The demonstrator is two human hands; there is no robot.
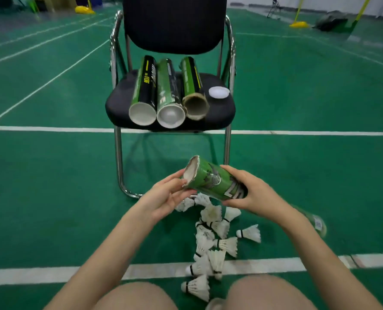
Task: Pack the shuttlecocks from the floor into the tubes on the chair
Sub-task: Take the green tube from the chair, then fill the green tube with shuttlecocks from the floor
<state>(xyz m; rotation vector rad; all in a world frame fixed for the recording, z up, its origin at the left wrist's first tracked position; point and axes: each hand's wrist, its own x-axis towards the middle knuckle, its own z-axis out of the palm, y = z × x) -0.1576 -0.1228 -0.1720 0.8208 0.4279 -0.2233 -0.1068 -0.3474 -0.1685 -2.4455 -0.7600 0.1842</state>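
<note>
A green tube (213, 180) with a torn open mouth is held over the floor, its mouth pointing up and left. My right hand (253, 193) grips its body from the right. My left hand (166, 198) holds it at the ragged rim, thumb on the edge. Several white shuttlecocks (213, 240) lie scattered on the green floor below, between my knees and the chair. Three more tubes (168, 95) lie side by side on the black chair seat (222, 113), open ends toward me.
A white tube cap (219, 92) sits on the seat to the right of the tubes. The chair's chrome legs (119, 162) stand just beyond my hands. Another green tube (315, 222) lies on the floor behind my right forearm. White court lines cross the floor.
</note>
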